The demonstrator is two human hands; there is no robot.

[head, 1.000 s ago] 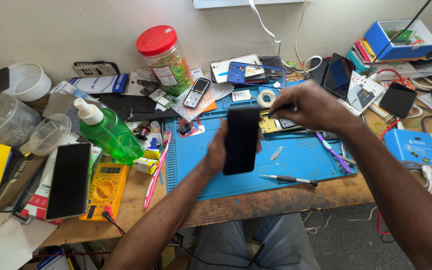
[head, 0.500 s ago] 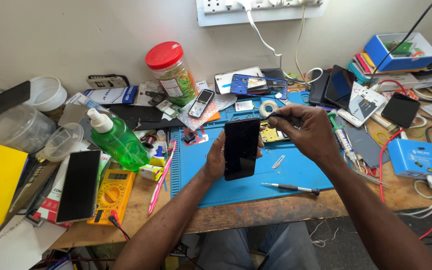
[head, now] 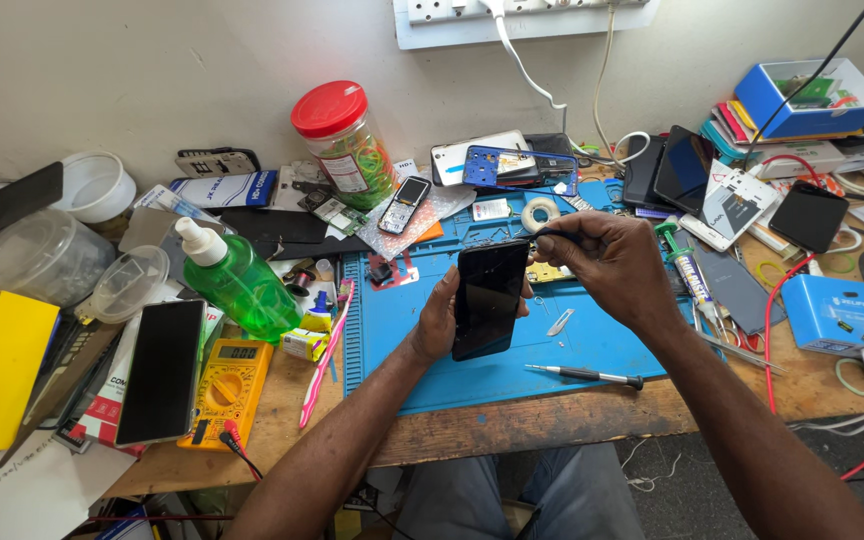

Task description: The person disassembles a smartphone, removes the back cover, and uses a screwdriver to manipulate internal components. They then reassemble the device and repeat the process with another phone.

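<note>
My left hand (head: 439, 318) grips a black smartphone (head: 488, 297) from behind, holding it upright above the blue work mat (head: 512, 360). The dark screen faces me. My right hand (head: 607, 265) is at the phone's top right corner, fingers pinched on a thin dark tool (head: 552, 233) whose tip touches the phone's upper edge. A small screwdriver (head: 584, 375) lies on the mat just below my right wrist, and a small metal pick (head: 560, 322) lies beside the phone.
A green pump bottle (head: 238, 280), yellow multimeter (head: 229, 379), another black phone (head: 162, 371) and a pink toothbrush (head: 323, 356) lie left of the mat. A red-lidded jar (head: 344, 135), phone parts and tape roll (head: 538, 213) sit behind. A blue box (head: 842, 312) and cables are right.
The view has tilted up, so the hands and phone sit lower in frame. My right hand has stayed at the phone's top corner with the tool; the left grip is unchanged.
</note>
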